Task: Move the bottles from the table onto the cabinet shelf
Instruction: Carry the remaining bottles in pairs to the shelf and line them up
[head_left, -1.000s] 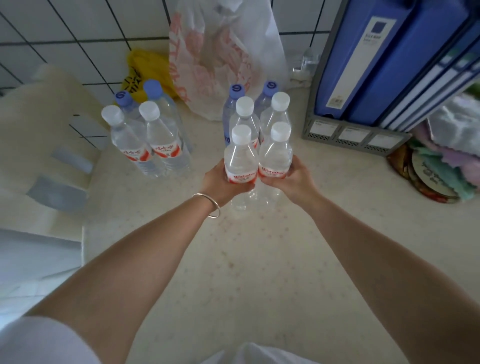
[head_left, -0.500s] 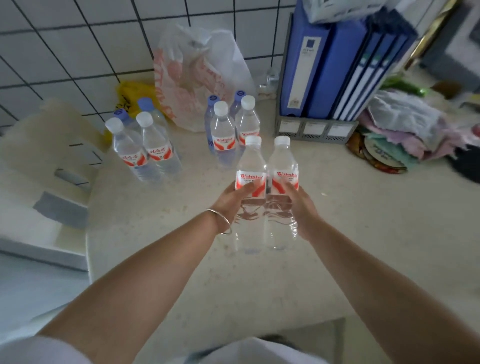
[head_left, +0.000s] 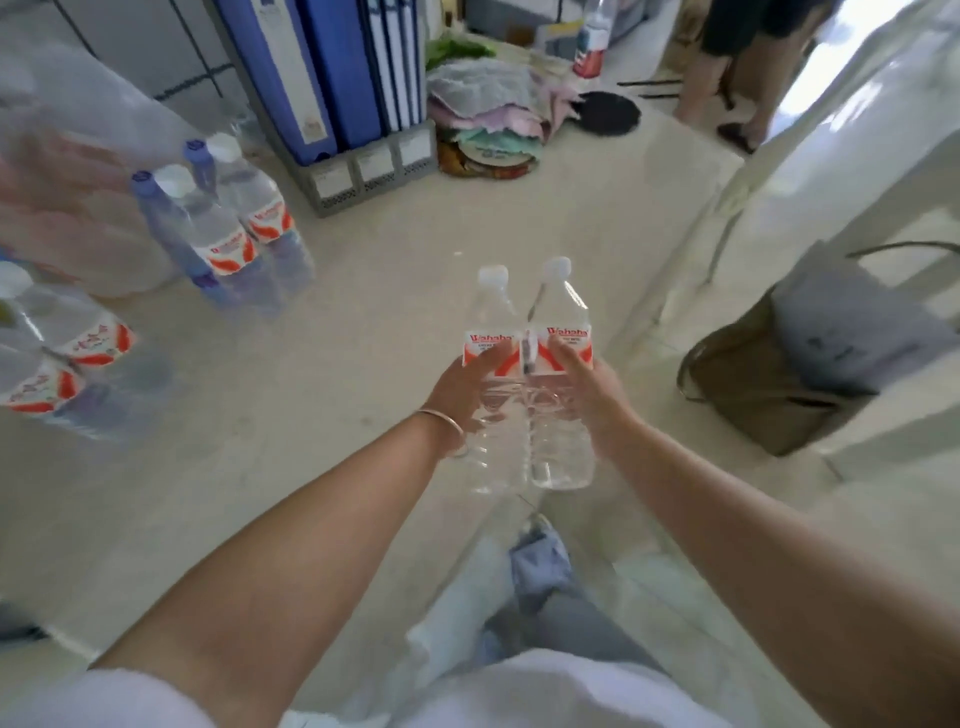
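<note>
Bottles first: you've got two clear water bottles, one per hand, pressed side by side and up off the bench. Your left hand (head_left: 467, 384) is wrapped around the left bottle (head_left: 493, 374) and your right hand (head_left: 587, 389) around the right bottle (head_left: 563, 374), both gripping about at the red label.

What I'd worry about is the two bodies knocking together as you carry them, since they're touching and smooth plastic can slip through a mid-body grip if one twists. They look full, though the blur makes that hard to call, so the weight would pull them down through your fingers.

More bottles (head_left: 228, 234) stand in a cluster on the bench (head_left: 363, 291) to your left, so a wide swing could topple them. A brown bag (head_left: 769, 395) sits low on your right, near your path, and could catch a foot. No cabinet shelf in view yet, so you'd be turning blind.
</note>
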